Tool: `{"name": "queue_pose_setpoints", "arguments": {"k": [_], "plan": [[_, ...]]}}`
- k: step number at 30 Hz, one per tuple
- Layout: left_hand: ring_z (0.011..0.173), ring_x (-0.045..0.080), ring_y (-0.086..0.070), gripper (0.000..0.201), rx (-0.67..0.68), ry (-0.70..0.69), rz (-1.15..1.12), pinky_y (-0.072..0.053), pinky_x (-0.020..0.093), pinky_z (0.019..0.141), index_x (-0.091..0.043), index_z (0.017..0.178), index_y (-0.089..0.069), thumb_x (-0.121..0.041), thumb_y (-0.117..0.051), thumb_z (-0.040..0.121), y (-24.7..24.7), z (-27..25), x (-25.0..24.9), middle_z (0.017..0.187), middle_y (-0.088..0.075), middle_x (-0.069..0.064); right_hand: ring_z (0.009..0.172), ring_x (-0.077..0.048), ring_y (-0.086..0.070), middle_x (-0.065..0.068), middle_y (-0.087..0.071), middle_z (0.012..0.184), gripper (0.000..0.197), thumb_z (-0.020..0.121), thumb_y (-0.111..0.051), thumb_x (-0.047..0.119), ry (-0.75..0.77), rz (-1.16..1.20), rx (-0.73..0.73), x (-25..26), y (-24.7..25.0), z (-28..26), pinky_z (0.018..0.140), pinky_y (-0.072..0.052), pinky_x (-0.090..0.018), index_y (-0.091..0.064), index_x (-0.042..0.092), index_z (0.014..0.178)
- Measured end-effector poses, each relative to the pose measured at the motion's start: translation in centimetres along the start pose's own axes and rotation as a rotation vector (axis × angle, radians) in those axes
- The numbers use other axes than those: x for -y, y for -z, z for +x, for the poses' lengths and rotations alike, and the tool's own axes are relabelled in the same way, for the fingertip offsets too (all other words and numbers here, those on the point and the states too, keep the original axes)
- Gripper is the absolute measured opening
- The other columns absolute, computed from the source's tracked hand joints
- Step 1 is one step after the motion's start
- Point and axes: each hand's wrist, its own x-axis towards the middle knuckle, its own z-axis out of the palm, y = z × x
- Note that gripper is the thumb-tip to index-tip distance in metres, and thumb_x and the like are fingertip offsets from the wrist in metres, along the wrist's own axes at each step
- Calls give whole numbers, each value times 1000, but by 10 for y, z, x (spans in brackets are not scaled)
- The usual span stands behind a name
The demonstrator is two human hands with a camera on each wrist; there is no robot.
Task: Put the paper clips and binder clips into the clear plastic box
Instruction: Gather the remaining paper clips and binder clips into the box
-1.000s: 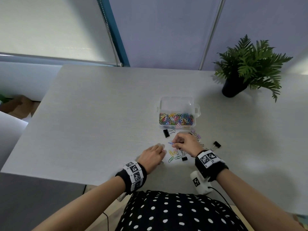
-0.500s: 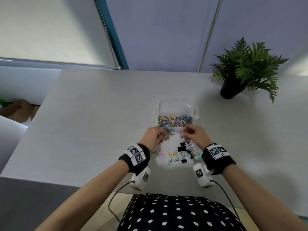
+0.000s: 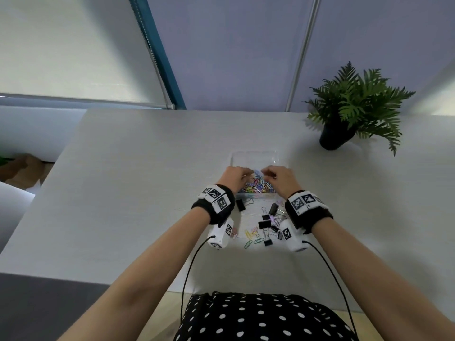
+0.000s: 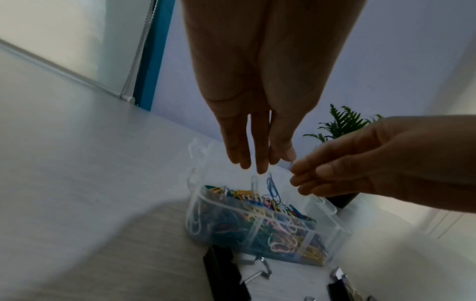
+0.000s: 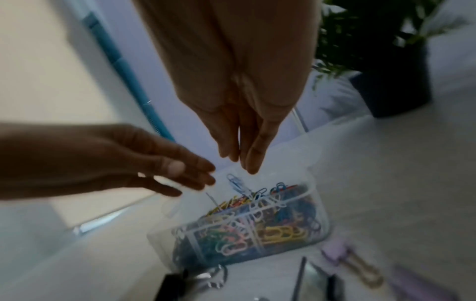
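Both hands now hang over the box, having moved forward from the loose clips near the tabletop edge, where they were half a second ago. Left hand: fingers straight, pointing down, grip released; a white and a blue paper clip hang in the air just below its fingertips, long axes near vertical. Right hand: fingers extended downward, holding nothing. The box lies with its long axis across the view, its front half heaped with paper clips. Binder clips and a few more paper clips lie on the tabletop just in front of the box. A plant stands to the box's far right.
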Motion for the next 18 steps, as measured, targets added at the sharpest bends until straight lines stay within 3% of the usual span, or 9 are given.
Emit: {"name": "queue_pose_setpoints", "arguments": {"k": [3, 6, 9, 12, 15, 18], "plan": [[113, 21, -59, 34, -50, -109, -28, -38, 28, 103, -9, 122, -59, -2, -48, 91, 9, -20, 12, 123, -63, 9, 96, -28, -60, -18, -67, 102, 23, 86, -53, -3, 153, -114, 18, 3, -3, -15, 93, -46, -36, -64, -1, 105], [92, 14, -65, 31, -49, -160, -87, -44, 19, 90, -7, 108, -66, 6, -47, 87, 11, -53, 38, 105, -71, 8, 87, -16, -55, -8, -65, 95, 14, 89, -53, 7, 272, -184, 145, 1, -14, -45, 86, -47, -32, -65, 7, 97], [75, 11, -62, 33, 13, -124, -12, -52, 29, 80, -11, 94, -68, 8, -44, 81, 3, -88, 76, 88, -71, 5, 97, -16, -53, -2, -63, 100, 11, 88, -55, 13, 299, -357, 321, -12, -25, -75, 91, -44, -32, -63, 12, 95], [79, 18, -64, 26, 81, -62, 100, -54, 35, 75, -20, 89, -65, -14, -41, 81, -10, -120, 106, 89, -68, -1, 104, -21, -50, -5, -60, 105, 13, 88, -53, 15, 330, -470, 462, -24, -33, -93, 85, -44, -34, -60, 11, 98], [84, 17, -63, 39, 90, -82, 143, -53, 30, 73, -24, 92, -63, -39, -29, 82, -25, -140, 119, 97, -65, -4, 106, -24, -47, -9, -57, 108, 18, 85, -56, 14, 350, -549, 500, -30, -42, -99, 80, -43, -39, -58, 8, 102], [88, 8, -59, 34, 56, -118, 132, -54, 27, 72, -24, 99, -62, -39, -35, 85, -43, -148, 114, 104, -62, -5, 93, -20, -52, -4, -60, 96, 27, 68, -73, 17, 393, -630, 459, -31, -49, -101, 65, -48, -34, -57, 13, 90]]}}
